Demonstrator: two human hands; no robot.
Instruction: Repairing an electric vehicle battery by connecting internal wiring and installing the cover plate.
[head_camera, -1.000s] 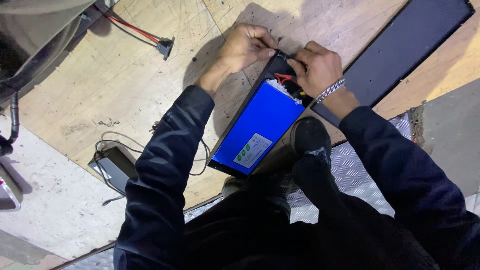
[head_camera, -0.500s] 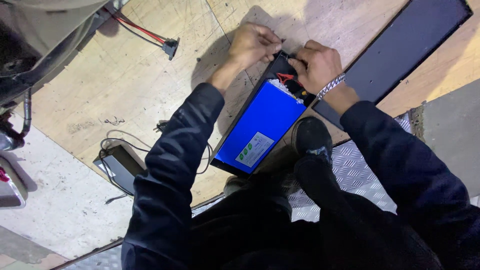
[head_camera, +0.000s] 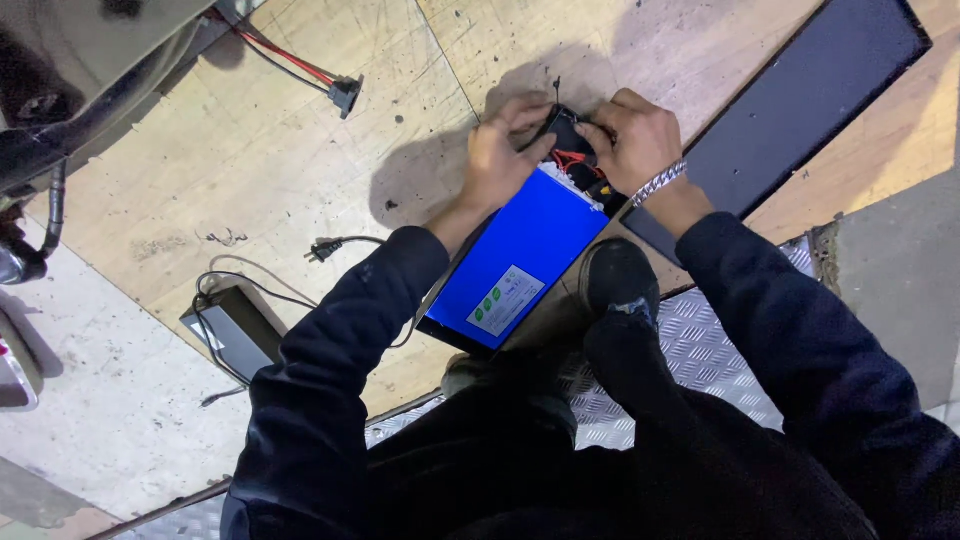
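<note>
A blue rectangular battery pack (head_camera: 515, 262) with a pale label lies on a wooden floor panel (head_camera: 250, 170) between my arms. Red and black wires (head_camera: 568, 158) bunch at its far end. My left hand (head_camera: 497, 152) pinches the black wiring at that end from the left. Opposite it, my right hand (head_camera: 637, 138), with a striped wristband, grips the same wire bundle from the right. Both hands touch the top end of the pack.
A long black flat panel (head_camera: 800, 110) lies to the right of the hands. A black charger brick (head_camera: 232, 332) with cables and a plug (head_camera: 320, 249) sits at the left. A red-black lead with a connector (head_camera: 343, 95) hangs from a vehicle part at top left. My shoe (head_camera: 617, 277) rests by the pack.
The camera view drifted slightly. My left hand moved in closer to the wire bundle; both hands stay at the pack's far end.
</note>
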